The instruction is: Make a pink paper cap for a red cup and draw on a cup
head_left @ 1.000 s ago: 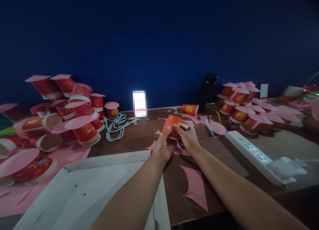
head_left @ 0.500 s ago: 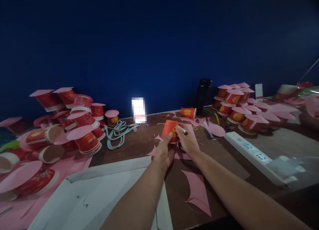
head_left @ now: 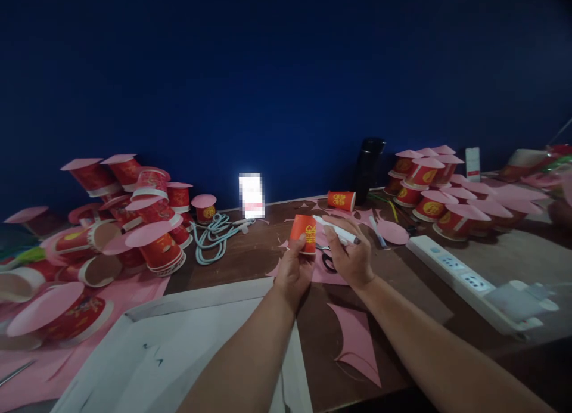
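My left hand (head_left: pixel 292 269) is closed around a red paper cup (head_left: pixel 302 227) with gold characters on its side. In my right hand (head_left: pixel 353 255) is a white marker pen (head_left: pixel 336 228), its tip end close to the cup's upper right edge; whether they touch I cannot tell. Below the cup, a pair of scissors (head_left: pixel 329 261) with dark handles lies partly covered by my right hand. Pink paper scraps (head_left: pixel 324 275) are spread under both hands. Behind them another red paper cup (head_left: pixel 342 201) lies on its side.
Red cups topped with pink paper discs are heaped at left (head_left: pixel 156 249) and stacked at right (head_left: pixel 431 174). A power strip (head_left: pixel 460 288) lies right, a coiled pale cable (head_left: pixel 212 240) left. A black bottle (head_left: pixel 370 168) stands at the back; a white box lid (head_left: pixel 187 341) is in front.
My right hand has moved right, away from the cup, and turned so that the marker pen shows along its length. The left hand still holds the cup, and the scissors show more.
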`<action>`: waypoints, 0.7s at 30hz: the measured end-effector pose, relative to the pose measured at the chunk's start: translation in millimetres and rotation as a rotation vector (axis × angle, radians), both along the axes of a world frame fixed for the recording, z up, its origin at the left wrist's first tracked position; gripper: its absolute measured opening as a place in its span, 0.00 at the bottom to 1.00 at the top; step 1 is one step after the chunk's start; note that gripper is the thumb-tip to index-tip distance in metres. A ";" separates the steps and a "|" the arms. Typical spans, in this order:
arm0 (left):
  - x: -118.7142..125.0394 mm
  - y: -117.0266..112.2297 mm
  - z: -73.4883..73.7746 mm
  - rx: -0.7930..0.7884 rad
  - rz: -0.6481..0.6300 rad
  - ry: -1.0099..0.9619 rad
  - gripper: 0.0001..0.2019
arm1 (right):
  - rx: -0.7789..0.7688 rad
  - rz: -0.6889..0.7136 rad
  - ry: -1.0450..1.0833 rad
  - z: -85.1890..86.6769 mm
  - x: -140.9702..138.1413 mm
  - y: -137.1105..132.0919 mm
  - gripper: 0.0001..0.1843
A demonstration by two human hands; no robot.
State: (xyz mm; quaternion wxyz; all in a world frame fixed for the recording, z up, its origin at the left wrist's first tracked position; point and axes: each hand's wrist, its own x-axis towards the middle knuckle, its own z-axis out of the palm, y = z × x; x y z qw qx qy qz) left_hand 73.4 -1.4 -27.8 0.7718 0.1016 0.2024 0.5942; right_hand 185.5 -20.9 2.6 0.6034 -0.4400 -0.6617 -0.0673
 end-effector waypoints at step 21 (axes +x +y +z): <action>0.3 0.8 -1.1 -0.016 -0.004 0.050 0.09 | 0.051 -0.056 -0.124 -1.1 1.4 3.8 0.11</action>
